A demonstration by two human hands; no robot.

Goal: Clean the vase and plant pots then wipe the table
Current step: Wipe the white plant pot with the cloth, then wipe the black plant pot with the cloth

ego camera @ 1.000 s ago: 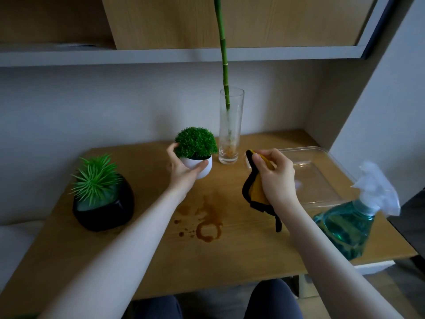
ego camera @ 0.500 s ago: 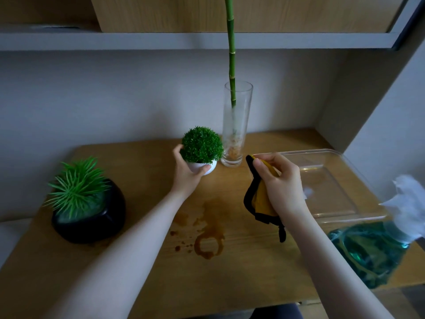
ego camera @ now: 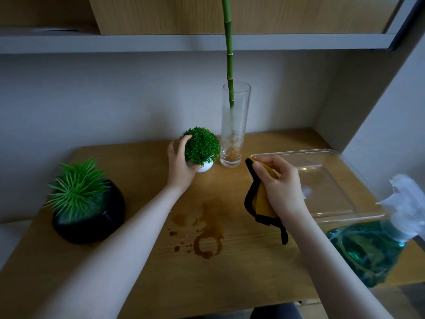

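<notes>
My left hand (ego camera: 179,163) grips a small white pot (ego camera: 205,168) with a round green bush, at the back middle of the wooden table (ego camera: 142,268). Right beside it stands a tall glass vase (ego camera: 234,125) holding a green bamboo stalk. My right hand (ego camera: 279,185) holds a bunched yellow cloth with black edging (ego camera: 258,203) just above the table, to the right of the pot. A black pot (ego camera: 92,224) with a spiky green plant stands at the left. Brown stains (ego camera: 208,236) mark the table between my arms.
A clear plastic tray (ego camera: 333,155) lies at the right, behind my right hand. A spray bottle of green liquid (ego camera: 372,247) stands at the table's front right corner. A shelf (ego camera: 161,42) overhangs the back wall.
My left hand has moved the small white pot back toward the vase, and its fingers now curl higher around the bush. My right hand with the cloth has barely shifted.
</notes>
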